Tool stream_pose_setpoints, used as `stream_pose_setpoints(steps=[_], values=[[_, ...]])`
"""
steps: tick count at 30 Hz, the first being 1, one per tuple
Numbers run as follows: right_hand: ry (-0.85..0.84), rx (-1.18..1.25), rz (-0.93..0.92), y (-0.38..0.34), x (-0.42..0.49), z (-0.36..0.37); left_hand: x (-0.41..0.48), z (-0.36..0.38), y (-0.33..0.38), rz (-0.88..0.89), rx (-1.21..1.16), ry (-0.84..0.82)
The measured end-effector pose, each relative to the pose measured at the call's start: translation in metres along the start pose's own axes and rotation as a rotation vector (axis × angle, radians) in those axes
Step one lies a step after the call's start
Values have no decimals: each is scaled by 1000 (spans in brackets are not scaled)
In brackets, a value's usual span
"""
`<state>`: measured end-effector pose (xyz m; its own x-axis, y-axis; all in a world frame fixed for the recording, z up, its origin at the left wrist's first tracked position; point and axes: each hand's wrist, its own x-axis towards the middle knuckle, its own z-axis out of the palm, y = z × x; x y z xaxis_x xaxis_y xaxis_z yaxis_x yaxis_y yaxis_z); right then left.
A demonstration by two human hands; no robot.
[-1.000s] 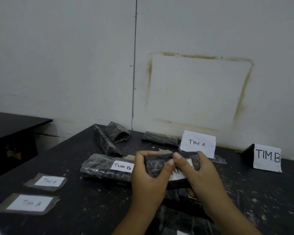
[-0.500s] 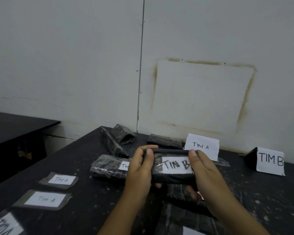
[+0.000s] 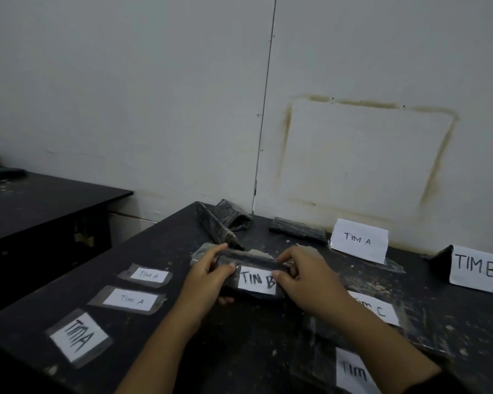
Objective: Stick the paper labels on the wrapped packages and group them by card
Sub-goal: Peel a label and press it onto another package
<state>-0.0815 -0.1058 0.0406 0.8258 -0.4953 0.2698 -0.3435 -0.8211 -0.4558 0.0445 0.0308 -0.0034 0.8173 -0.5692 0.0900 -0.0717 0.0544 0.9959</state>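
Two bare hands hold one dark wrapped package at the centre of the frame. The largest thing in view is the pale wall [image 3: 154,95], which fills the upper half and has a brownish rectangular stain [image 3: 367,155] at upper right. A dark, scuffed table [image 3: 168,251] fills the lower half. A second dark table [image 3: 40,206] stands apart at the left edge.

The left hand [image 3: 208,275] grips the left end of the package [image 3: 251,258], with fingers curled over its top and the thumb on its front. The right hand [image 3: 305,275] grips the right end the same way. Its thumb presses the right edge of the white label [image 3: 257,280] on the package's front, which reads roughly "TIN B".

Behind the hands, near the wall, lie two leaning bundles [image 3: 219,226] and a flat bundle [image 3: 298,230]. Another bundle [image 3: 201,251] shows only in part behind the left hand.

Right of centre, a white TIM A card [image 3: 359,240] stands upright. The TIM B card [image 3: 473,268] stands at the right edge, well apart from it.

At lower right, just beside the right forearm, a wrapped parcel [image 3: 376,308] carries a label ending in "C". At the bottom edge a paper slip [image 3: 353,371] reads "TIM", and the rest of it is cut off.

Three taped "TIM A" labels lie flat in a row at lower left: the far one [image 3: 149,275], the middle one [image 3: 130,300] and the near one [image 3: 79,338].
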Motion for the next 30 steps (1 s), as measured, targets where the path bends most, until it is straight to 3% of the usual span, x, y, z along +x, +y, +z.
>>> stream_pose_setpoints(steps=[4,9,13,16,23,30], values=[[-49,-240,-24,-2,8,17,4,-4,-23,48,295,141],[-96,-437,-41,0,11,24,7,-3,-39,131,766,202],[-28,-522,-91,-3,12,25,14,-3,-44,124,971,230],[70,-490,-121,-11,12,22,13,-5,-41,185,903,302],[73,-135,-174,-60,1,24,3,-43,-12,324,370,399],[-148,57,-232,-109,-9,74,-8,-138,3,280,738,66]])
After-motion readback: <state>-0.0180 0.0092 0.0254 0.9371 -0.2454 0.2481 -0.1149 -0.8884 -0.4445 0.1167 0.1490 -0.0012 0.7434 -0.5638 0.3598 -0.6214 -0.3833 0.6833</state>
